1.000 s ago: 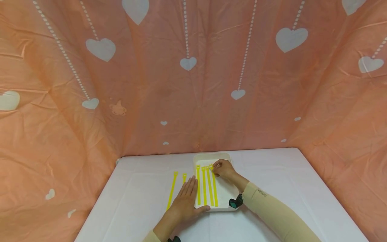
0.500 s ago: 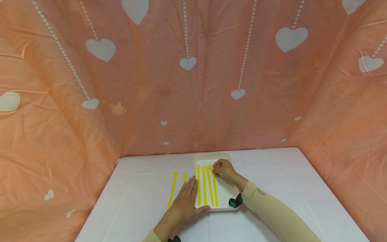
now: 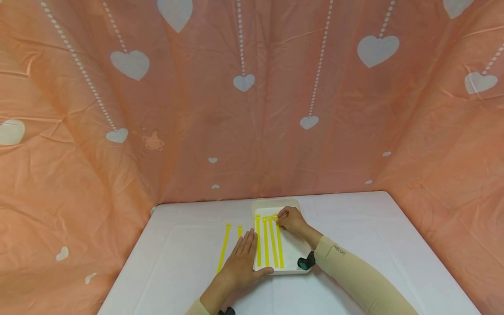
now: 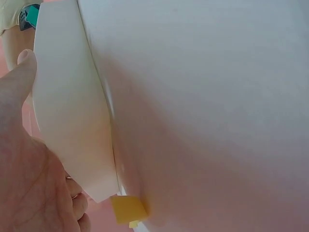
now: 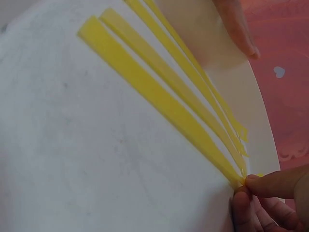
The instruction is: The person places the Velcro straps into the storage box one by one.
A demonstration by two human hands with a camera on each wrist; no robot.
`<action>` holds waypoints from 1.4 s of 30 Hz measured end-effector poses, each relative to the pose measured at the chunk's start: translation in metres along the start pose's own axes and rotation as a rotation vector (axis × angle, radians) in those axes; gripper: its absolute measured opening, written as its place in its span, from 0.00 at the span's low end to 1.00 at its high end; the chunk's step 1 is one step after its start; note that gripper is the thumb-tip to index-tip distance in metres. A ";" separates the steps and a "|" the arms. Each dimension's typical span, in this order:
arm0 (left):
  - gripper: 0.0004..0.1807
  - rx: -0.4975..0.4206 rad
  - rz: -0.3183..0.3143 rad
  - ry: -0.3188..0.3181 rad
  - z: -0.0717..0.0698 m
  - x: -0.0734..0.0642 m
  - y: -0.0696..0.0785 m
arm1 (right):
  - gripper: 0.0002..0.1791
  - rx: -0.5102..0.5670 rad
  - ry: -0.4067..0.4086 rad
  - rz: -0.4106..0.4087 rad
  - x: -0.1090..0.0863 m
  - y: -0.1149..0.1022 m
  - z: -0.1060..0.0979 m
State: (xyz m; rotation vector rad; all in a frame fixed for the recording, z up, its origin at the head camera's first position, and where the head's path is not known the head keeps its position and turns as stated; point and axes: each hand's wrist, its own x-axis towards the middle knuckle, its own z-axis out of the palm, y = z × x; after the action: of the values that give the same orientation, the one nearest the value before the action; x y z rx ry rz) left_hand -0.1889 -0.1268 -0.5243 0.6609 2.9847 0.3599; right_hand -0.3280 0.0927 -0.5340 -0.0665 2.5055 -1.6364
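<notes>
In the head view, several yellow cable straps with slotted heads lie side by side in a shallow white tray [image 3: 294, 249]. My right hand [image 3: 291, 220] pinches the head end of the rightmost strap [image 3: 280, 247], between thumb and fingertips in the right wrist view. That strap [image 5: 164, 105] lies along the tray floor there, its far end fanning away from the others. My left hand [image 3: 240, 262] rests flat along the tray's left rim, fingers straight, thumb at the near edge. Left wrist view: the palm is beside the tray's outer wall [image 4: 72, 96].
Left of the tray, two more yellow straps lie on the white tablecloth [image 3: 173, 253]; one strap [image 3: 224, 249] shows most of its length, the other [image 3: 240, 229] is partly behind my left hand. A pink curtain [image 3: 275, 166] with hearts hangs behind the table.
</notes>
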 end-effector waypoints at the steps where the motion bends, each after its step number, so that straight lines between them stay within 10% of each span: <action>1: 0.64 0.000 -0.001 -0.001 0.000 0.000 0.000 | 0.09 -0.001 0.000 0.003 0.000 0.000 0.000; 42: 0.64 -0.046 -0.022 -0.029 -0.005 -0.002 0.002 | 0.09 -0.081 -0.041 -0.091 -0.020 -0.013 -0.022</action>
State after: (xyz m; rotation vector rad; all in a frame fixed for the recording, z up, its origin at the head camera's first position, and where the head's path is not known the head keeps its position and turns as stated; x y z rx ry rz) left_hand -0.1867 -0.1264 -0.5192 0.6233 2.9441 0.4118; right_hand -0.3122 0.1096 -0.5110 -0.2233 2.5723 -1.5491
